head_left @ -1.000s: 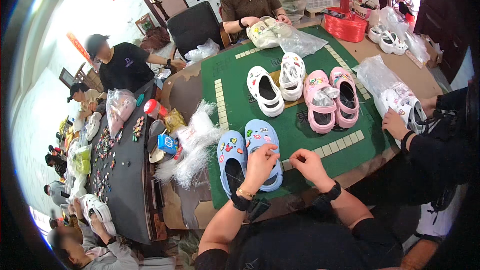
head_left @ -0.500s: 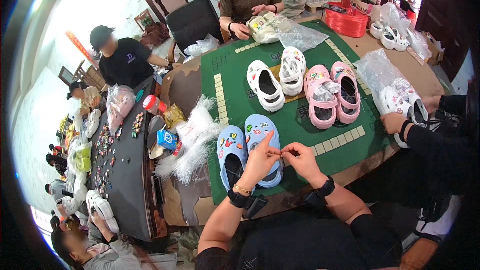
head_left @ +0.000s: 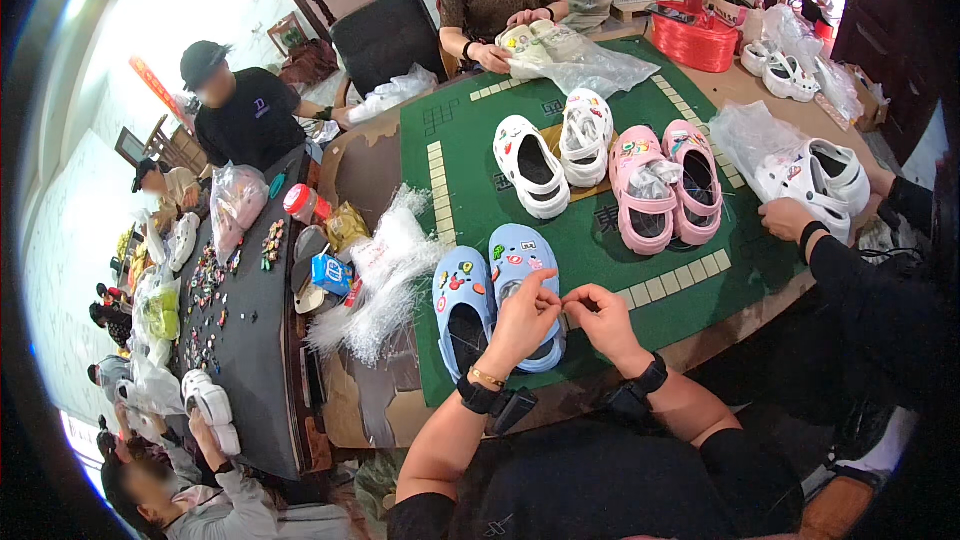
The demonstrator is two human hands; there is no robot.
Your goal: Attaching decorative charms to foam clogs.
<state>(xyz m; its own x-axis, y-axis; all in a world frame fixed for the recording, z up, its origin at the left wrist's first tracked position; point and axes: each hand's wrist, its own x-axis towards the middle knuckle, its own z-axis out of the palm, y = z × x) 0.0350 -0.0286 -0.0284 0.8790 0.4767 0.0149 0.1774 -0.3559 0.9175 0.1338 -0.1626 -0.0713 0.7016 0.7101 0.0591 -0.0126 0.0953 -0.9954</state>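
A pair of light blue clogs (head_left: 463,290) with colourful charms stands on the green mat (head_left: 590,270), toes pointing away from me. My left hand (head_left: 524,316) is over the right blue clog, thumb and fingers pinched together, index finger raised. Just right of that clog, my right hand (head_left: 602,324) makes a pinch too, its fingertips close to the left ones. Whatever lies between the fingertips is too small to make out. Beyond stand white clogs (head_left: 531,168) and pink clogs (head_left: 642,190), both decorated with charms.
White plastic strands (head_left: 385,265) lie left of the blue clogs, beside a blue packet (head_left: 333,276) and red-lidded jar (head_left: 306,204). A co-worker's hand (head_left: 787,217) holds white clogs at right. Another person bags cream clogs (head_left: 540,40) across the table. Loose charms cover the dark table (head_left: 262,340).
My left index finger has bent down a little; both pinches stay near the same spot. At right, the co-worker's white clogs have turned upward and the bag lies farther off them.
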